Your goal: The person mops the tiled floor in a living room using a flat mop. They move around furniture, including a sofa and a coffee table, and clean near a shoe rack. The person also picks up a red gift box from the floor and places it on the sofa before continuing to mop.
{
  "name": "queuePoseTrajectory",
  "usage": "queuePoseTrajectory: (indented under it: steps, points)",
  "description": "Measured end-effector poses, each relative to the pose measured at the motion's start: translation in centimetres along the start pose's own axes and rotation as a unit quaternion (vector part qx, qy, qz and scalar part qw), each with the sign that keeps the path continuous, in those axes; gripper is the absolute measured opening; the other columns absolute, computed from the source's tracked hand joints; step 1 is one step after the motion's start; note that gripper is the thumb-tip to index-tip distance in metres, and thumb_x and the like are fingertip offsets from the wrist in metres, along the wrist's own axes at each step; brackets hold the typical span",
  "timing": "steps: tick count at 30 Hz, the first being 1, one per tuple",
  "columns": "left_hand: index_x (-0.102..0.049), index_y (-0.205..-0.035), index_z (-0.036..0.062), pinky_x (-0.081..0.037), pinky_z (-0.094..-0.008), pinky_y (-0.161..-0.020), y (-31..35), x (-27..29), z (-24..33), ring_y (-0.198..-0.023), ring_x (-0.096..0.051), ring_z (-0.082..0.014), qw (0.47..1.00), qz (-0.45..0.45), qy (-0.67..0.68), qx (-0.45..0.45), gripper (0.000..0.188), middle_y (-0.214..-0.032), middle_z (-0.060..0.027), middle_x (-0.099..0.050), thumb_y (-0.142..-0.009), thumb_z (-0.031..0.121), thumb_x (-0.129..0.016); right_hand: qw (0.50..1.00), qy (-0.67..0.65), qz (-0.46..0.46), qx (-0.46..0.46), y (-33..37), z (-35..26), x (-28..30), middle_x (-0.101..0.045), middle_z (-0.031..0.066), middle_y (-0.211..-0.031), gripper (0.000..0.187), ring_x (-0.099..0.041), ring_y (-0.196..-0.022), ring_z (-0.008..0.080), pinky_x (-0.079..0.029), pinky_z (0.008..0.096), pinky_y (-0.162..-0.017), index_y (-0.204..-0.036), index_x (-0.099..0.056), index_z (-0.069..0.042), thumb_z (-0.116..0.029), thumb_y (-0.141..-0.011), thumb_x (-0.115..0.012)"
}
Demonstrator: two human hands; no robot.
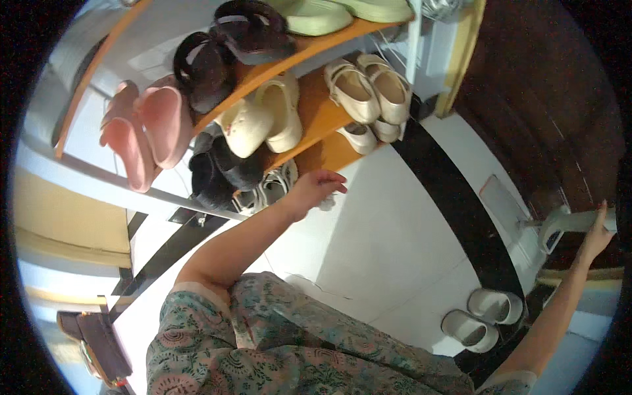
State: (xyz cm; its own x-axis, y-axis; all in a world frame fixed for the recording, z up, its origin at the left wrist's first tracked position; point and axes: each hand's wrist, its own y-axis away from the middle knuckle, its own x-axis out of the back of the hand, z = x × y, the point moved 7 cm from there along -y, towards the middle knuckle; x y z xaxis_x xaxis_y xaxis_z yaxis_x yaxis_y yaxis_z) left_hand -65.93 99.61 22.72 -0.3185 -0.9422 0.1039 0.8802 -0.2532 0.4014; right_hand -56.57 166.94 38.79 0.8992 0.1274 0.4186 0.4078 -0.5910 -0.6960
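Note:
My left hand (315,192) is in front of the lower shoe rack, its fingers curled together. A small crumpled white wad (325,203), perhaps tissue, shows beneath the fingers. At the far right, my right hand (597,238) is wrapped round a pale grey plastic handle (556,229) with a loop-shaped opening. Beside that handle lies a flat, translucent greyish panel (503,201); whether the two are joined I cannot tell. Black shoes (220,168) and strappy sandals (275,185) are the footwear nearest my left hand.
The wooden-shelved rack (316,135) holds pink clogs (148,135), cream clogs (263,115), dark sandals (230,49), green slippers (322,14) and cream strap shoes (368,89). White slippers (482,319) stand on the white tiled floor (388,243). A dark brown door (540,99) rises at right.

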Motion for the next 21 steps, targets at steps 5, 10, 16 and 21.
queuePoseTrajectory:
  steps: [5, 10, 16, 21]
  points:
    - [-0.055, -0.101, 0.0046, -0.051, -0.0323, -0.066, 9.9, 5.8, 12.3, -0.074, -0.061, -0.0273, 0.756, 0.317, -0.442, -0.364, 0.025, -0.103, -0.0135, -0.054, -0.076, 0.003, -0.060, 0.999, 0.014, 0.006, 0.029, 0.0, 1.8, -1.2, -0.057, 0.0142, -0.108, 0.048, -0.056, -0.093, 0.0243, -0.043, 0.0370, -0.081, -0.118, -0.052, -0.004, -0.039, -0.085, -0.055]
    - [-0.054, -0.106, 0.0082, -0.049, -0.0386, -0.074, 9.0, 10.9, 14.8, -0.085, -0.059, -0.0322, 0.581, 0.417, -0.653, -0.252, 0.033, -0.107, -0.0123, -0.056, -0.078, 0.025, -0.061, 0.995, -0.035, 0.051, 0.082, 0.6, -0.6, -1.6, -0.054, 0.0162, -0.114, 0.050, -0.055, -0.098, 0.0281, -0.043, 0.0402, -0.085, -0.123, -0.047, -0.006, -0.039, -0.086, -0.054]
    - [-0.053, -0.112, 0.0130, -0.040, -0.0373, -0.090, 3.9, 18.7, 15.5, -0.107, -0.048, -0.0260, 0.662, 0.386, -0.594, -0.245, 0.038, -0.112, -0.0092, -0.055, -0.082, 0.036, -0.054, 0.995, -0.056, 0.063, 0.051, 2.1, 0.0, -1.2, -0.049, 0.0157, -0.123, 0.047, -0.049, -0.108, 0.0305, -0.039, 0.0419, -0.090, -0.122, -0.049, -0.007, -0.036, -0.086, -0.055]
    - [-0.054, -0.112, 0.0084, -0.040, -0.0325, -0.090, 0.2, 25.5, 10.4, -0.104, -0.052, -0.0228, 0.869, 0.366, -0.279, -0.183, 0.039, -0.111, -0.0097, -0.057, -0.079, 0.029, -0.061, 0.995, -0.054, 0.024, 0.075, 1.9, -3.6, -2.5, -0.047, 0.0148, -0.125, 0.045, -0.048, -0.110, 0.0285, -0.037, 0.0394, -0.092, -0.123, -0.047, -0.004, -0.030, -0.087, -0.055]
